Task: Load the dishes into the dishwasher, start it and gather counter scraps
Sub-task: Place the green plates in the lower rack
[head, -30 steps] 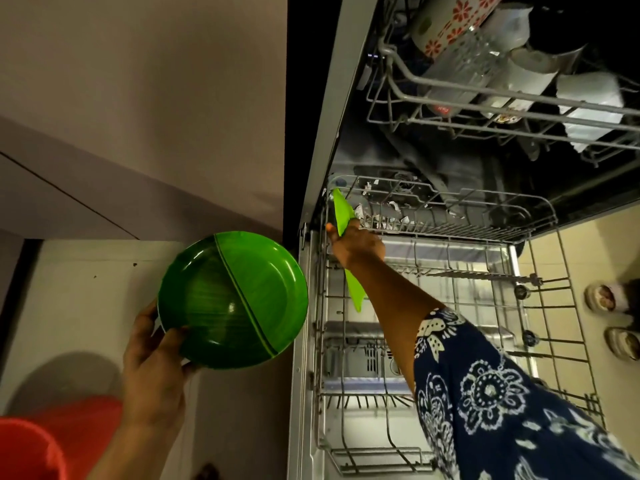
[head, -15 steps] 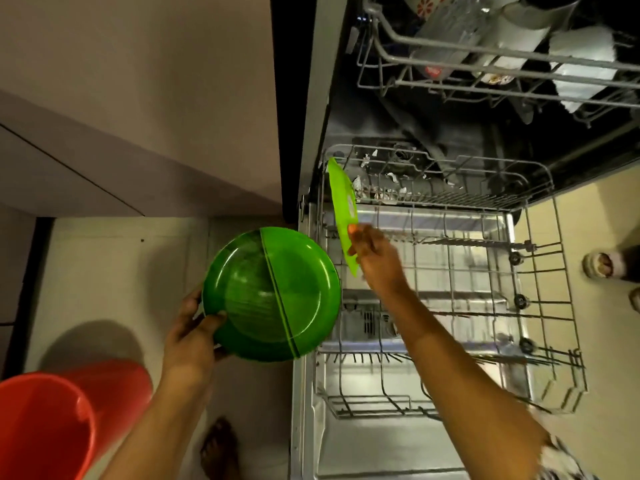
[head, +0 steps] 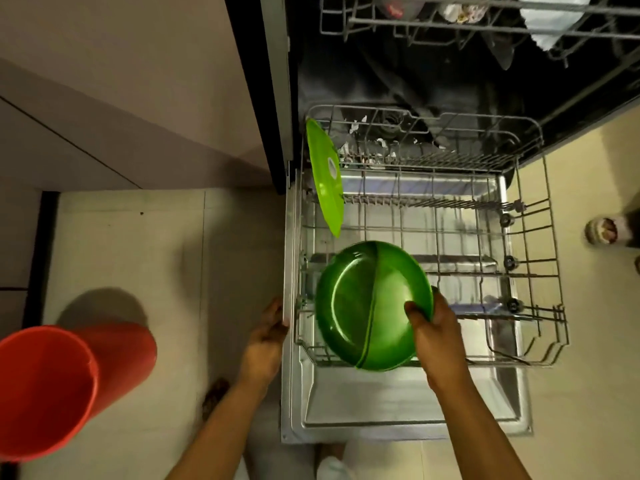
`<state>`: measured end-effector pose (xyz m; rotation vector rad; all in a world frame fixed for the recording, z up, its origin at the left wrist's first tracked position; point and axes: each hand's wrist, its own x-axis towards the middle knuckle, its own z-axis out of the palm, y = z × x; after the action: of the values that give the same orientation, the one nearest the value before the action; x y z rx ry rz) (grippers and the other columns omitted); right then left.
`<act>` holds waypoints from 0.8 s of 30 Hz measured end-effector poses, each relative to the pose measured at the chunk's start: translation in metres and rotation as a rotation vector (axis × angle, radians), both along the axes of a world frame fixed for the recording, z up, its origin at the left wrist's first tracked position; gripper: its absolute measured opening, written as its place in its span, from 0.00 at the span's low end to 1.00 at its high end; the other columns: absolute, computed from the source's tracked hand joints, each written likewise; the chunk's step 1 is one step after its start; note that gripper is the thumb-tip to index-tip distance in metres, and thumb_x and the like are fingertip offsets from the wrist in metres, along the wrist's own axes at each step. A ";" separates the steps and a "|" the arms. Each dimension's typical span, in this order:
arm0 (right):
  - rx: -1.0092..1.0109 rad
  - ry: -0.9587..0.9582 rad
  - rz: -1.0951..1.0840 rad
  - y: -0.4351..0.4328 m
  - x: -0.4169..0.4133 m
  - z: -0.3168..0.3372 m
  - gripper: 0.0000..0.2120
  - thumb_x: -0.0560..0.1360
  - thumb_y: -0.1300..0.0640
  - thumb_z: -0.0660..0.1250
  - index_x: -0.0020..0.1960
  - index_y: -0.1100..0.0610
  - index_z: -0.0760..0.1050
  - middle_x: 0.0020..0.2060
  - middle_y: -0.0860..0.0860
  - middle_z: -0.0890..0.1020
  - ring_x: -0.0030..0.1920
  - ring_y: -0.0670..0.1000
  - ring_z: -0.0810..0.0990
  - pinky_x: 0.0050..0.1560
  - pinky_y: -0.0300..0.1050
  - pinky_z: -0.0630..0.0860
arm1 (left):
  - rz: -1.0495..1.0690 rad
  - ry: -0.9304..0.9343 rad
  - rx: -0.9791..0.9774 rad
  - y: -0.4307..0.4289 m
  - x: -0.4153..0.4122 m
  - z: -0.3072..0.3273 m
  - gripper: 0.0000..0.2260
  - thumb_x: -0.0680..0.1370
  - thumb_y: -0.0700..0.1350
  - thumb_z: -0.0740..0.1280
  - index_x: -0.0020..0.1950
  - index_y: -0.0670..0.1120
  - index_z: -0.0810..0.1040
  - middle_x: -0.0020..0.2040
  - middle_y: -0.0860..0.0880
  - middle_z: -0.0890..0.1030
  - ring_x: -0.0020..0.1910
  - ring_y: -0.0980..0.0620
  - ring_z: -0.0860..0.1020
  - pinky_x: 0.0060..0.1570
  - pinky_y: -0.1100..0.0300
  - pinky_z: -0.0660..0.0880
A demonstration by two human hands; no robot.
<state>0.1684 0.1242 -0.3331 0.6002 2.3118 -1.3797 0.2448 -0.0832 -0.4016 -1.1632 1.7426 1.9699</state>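
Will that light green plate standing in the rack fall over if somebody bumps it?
Maybe. The light green plate stands on edge, leaning at the lower rack's left side, so a nudge might tip it. It looks thin, probably light plastic, so likely unbreakable.

I see two stacked dark green plates [head: 367, 303] tilted over the near left of the pulled-out lower rack [head: 533, 271], while a light green plate [head: 325, 174] stands on edge at its far left side.

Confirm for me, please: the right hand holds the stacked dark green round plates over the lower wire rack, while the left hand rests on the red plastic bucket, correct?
Not quite: in the head view the left hand rests on the open dishwasher door's edge, apart from the red plastic bucket.
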 end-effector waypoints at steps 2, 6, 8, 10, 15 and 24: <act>0.201 0.041 0.098 0.003 0.010 0.005 0.12 0.78 0.64 0.59 0.61 0.57 0.69 0.42 0.53 0.77 0.39 0.53 0.74 0.42 0.45 0.72 | -0.015 -0.029 0.053 0.011 0.008 -0.015 0.20 0.79 0.28 0.56 0.68 0.43 0.67 0.68 0.42 0.70 0.58 0.58 0.75 0.53 0.67 0.73; 0.373 0.082 0.201 -0.012 0.029 0.002 0.17 0.78 0.65 0.56 0.66 0.58 0.65 0.42 0.60 0.80 0.42 0.61 0.79 0.39 0.48 0.73 | -0.038 -0.138 0.025 0.019 0.023 -0.032 0.20 0.79 0.34 0.59 0.64 0.56 0.72 0.63 0.47 0.74 0.49 0.62 0.77 0.56 0.59 0.75; 0.412 0.078 0.237 -0.020 0.033 -0.002 0.19 0.78 0.65 0.57 0.69 0.57 0.63 0.44 0.59 0.81 0.43 0.60 0.80 0.36 0.43 0.70 | -0.026 -0.137 0.071 0.016 0.020 -0.035 0.24 0.80 0.31 0.56 0.65 0.58 0.72 0.60 0.46 0.74 0.46 0.58 0.78 0.48 0.62 0.75; 0.448 0.061 0.285 -0.030 0.035 -0.003 0.21 0.79 0.63 0.57 0.71 0.57 0.60 0.46 0.58 0.81 0.44 0.57 0.81 0.33 0.36 0.66 | -0.063 -0.139 0.089 0.013 0.015 -0.033 0.26 0.79 0.28 0.53 0.69 0.53 0.69 0.61 0.46 0.72 0.42 0.60 0.78 0.39 0.69 0.74; 0.490 0.087 0.350 -0.058 0.035 -0.013 0.26 0.78 0.62 0.58 0.74 0.56 0.54 0.50 0.59 0.80 0.44 0.57 0.82 0.44 0.48 0.78 | -0.099 -0.167 0.105 0.010 0.007 -0.027 0.23 0.81 0.31 0.54 0.73 0.47 0.63 0.62 0.48 0.72 0.59 0.47 0.73 0.46 0.60 0.71; 0.534 0.175 0.388 -0.089 0.034 -0.035 0.31 0.76 0.62 0.63 0.75 0.59 0.55 0.57 0.60 0.79 0.40 0.60 0.83 0.38 0.50 0.79 | -0.071 0.066 0.123 -0.005 -0.015 -0.008 0.22 0.78 0.29 0.56 0.71 0.42 0.67 0.61 0.53 0.74 0.64 0.51 0.71 0.49 0.73 0.74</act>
<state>0.2027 0.0351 -0.3682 0.1511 2.7665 -0.6607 0.2293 -0.0879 -0.4096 -0.9936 1.6444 2.0627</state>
